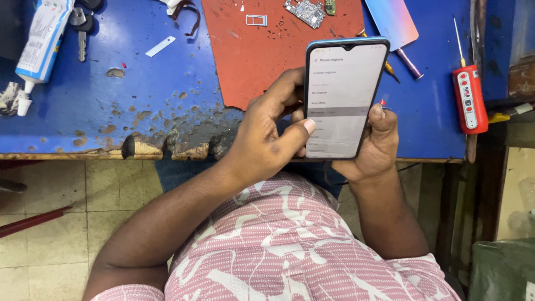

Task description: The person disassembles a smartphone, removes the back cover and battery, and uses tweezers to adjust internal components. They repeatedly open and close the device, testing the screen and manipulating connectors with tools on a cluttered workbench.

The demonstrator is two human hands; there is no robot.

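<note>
A smartphone (343, 97) with a lit screen showing a settings list is held upright over the front edge of the blue workbench (111, 106). My left hand (267, 134) grips its left side, and the thumb rests on the lower left of the screen. My right hand (373, 145) cups the phone's lower right corner, with the thumb against the right edge of the screen.
A red mat (262, 50) on the bench holds a circuit board (305, 11) and a SIM tray (256, 20). A phone back cover (393, 22), a red tester screwdriver (469, 95), a glue tube (42, 39) and keys (81, 28) lie around. The bench's front edge is chipped.
</note>
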